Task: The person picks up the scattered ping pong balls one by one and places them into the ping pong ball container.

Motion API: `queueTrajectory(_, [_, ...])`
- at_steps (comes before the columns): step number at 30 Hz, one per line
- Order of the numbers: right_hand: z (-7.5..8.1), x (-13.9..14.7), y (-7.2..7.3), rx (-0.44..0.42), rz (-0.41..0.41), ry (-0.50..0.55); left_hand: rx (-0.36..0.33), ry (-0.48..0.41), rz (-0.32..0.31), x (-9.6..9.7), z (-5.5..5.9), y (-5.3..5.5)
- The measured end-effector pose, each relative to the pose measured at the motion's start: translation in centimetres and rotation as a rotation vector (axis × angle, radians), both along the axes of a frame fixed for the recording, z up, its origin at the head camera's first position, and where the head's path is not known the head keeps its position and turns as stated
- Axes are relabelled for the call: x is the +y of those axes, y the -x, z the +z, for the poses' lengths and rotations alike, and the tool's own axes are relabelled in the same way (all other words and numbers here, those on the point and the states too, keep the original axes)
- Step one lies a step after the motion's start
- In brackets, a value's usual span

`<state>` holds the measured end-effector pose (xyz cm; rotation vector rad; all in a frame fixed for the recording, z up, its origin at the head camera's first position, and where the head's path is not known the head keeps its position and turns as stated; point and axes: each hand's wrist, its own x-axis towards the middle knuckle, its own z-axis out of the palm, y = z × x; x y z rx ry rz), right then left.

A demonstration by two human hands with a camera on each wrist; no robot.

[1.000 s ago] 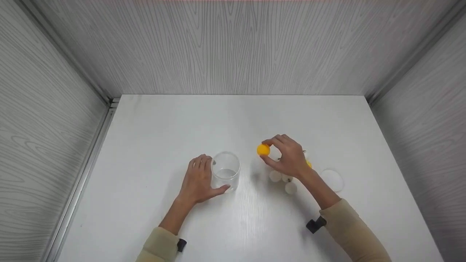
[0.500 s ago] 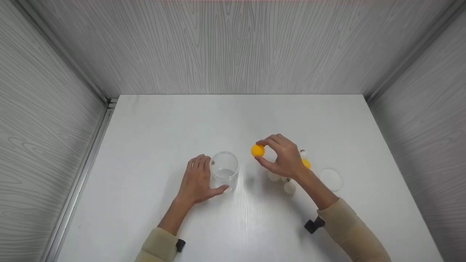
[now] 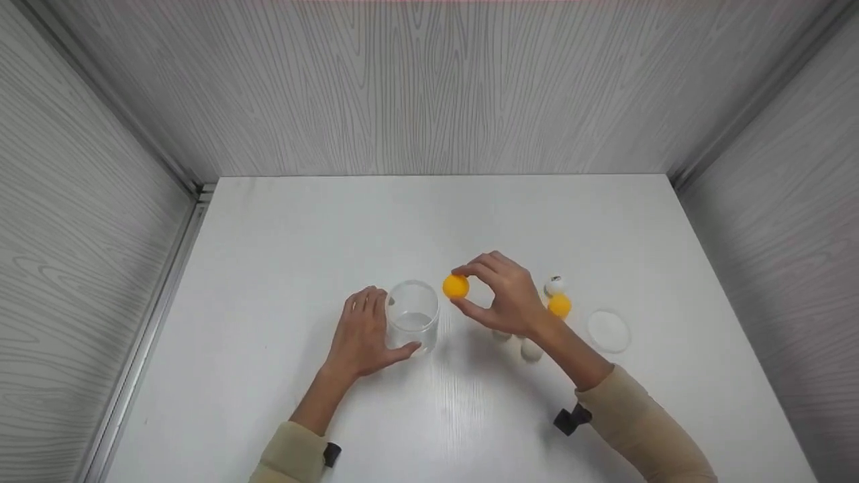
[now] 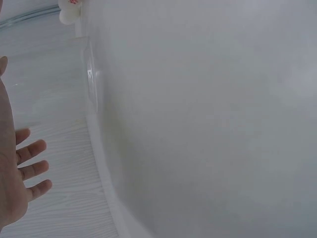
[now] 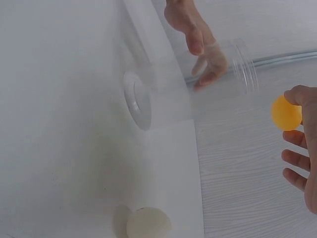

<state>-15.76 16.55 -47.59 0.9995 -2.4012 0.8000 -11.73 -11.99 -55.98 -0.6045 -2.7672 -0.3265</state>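
Note:
Against the left side of an upright clear plastic jar (image 3: pixel 414 314) is my left hand (image 3: pixel 362 335), its thumb at the front and its fingers round the back. Inside the jar I see nothing. My right hand (image 3: pixel 507 295) pinches an orange ping-pong ball (image 3: pixel 456 287) between thumb and fingertips, just right of the jar's rim and apart from it. In the right wrist view the held ball (image 5: pixel 286 113) is beyond the jar's open end. The left wrist view shows the left hand (image 4: pixel 12 168) with fingers bent toward the see-through jar wall.
Right of the jar lie another orange ball (image 3: pixel 559 306) and several white balls, such as one printed white ball (image 3: pixel 555 285) and one nearer white ball (image 3: pixel 531 349). My right hand and forearm partly hide some. A round clear lid (image 3: pixel 609 331) lies farther right. Wood-grain panels (image 3: pixel 429 87) enclose the white table.
My right hand has moved left with the orange ball, closer to the jar's rim. The balls on the right are more exposed. The left hand and jar stay in place.

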Motion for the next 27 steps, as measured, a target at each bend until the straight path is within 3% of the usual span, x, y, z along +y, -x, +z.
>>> queueTrajectory(6, [0.2, -1.3, -0.2, 0.030, 0.048, 0.021, 0.005, -0.005, 0.006, 0.0, 0.0, 0.0])
queueTrajectory(27, [-1.2, -3.8, 0.0, -0.017, 0.071, -0.012, 0.001, -0.002, -0.001, 0.0, 0.0, 0.0])
